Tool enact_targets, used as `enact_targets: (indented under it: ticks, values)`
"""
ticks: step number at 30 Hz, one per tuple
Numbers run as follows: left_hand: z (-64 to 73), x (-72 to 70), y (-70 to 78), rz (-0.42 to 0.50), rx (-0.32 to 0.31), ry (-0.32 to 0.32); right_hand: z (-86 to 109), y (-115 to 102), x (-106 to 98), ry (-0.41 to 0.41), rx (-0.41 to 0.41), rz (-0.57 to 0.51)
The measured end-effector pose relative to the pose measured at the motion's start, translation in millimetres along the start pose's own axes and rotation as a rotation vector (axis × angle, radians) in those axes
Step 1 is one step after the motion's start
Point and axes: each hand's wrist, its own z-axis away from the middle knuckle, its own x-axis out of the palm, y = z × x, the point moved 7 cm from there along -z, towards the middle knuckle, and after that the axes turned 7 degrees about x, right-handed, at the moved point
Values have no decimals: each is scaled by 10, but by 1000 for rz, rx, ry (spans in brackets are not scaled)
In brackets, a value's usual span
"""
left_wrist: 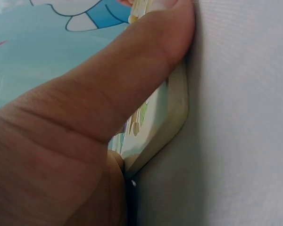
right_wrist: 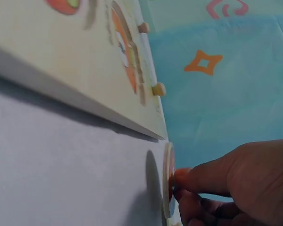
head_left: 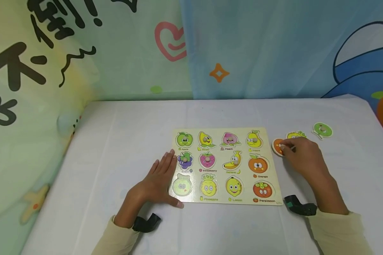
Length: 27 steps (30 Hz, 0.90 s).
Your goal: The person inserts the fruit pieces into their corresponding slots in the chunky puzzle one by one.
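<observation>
A wooden fruit puzzle board (head_left: 191, 136) lies flat on the white table. Spread along its left edge, my left hand (head_left: 157, 180) has straight fingers touching the board, and its thumb (left_wrist: 132, 61) lies by the near left corner. To the right of the board, my right hand (head_left: 306, 157) pinches a round orange fruit puzzle piece (head_left: 277, 147) between thumb and fingers. In the right wrist view this piece (right_wrist: 167, 181) appears edge-on with its shadow beside it. Knobbed pieces, such as the strawberry (head_left: 207, 164), sit in the upper two rows. The orange recess (head_left: 258, 168) shows its printed picture without a knob.
Beyond my right hand lie a yellow pineapple-like piece (head_left: 296, 134), partly covered, and a green round piece (head_left: 323, 130). Printed pictures without knobs, including the lemon (head_left: 234, 186), fill the board's near row. A printed curtain (head_left: 258, 46) hangs behind the table.
</observation>
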Motion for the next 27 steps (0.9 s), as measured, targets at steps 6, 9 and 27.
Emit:
enact_targets:
  ticks: [6,9,27]
  values:
    - [-7,0,9,10,4,1,20,-10,-57,-6,-51,-49]
    - [-6,-4,10,8,0,-1,38,-56,-63,-2,-109,-68]
    - [9,-15,13,10,-4,-4,219,-356,39,-117,-387,-110]
